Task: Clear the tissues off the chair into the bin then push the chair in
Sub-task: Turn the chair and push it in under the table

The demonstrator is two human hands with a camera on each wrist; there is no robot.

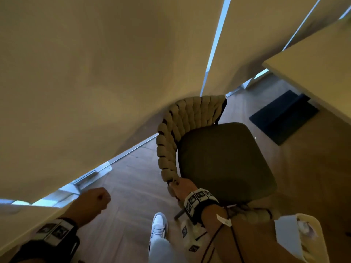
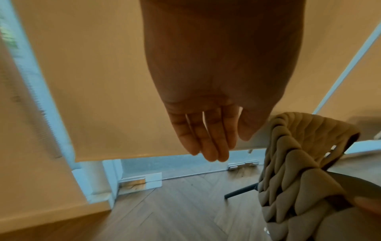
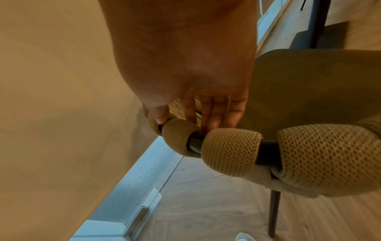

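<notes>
One hand alone, our right hand (image 1: 183, 187), has its grip curled round the chair (image 1: 226, 160) back beside the worktop (image 1: 311, 73), left hand (image 2: 206, 130) loose and empty, so we risk the chair swivelling into a worktop leg.

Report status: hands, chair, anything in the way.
Right hand grips the braided beige backrest of the dark-seated chair. Left hand free, holding nothing. Seat bare, no tissues. Pale wooden table ahead; chair not under it.

Cream roller blinds (image 1: 85, 76) fill the view from nine to one o'clock, daylight showing beneath. Herringbone wood floor (image 1: 131, 179) below; a dark mat (image 1: 283, 116) lies at three o'clock.
</notes>
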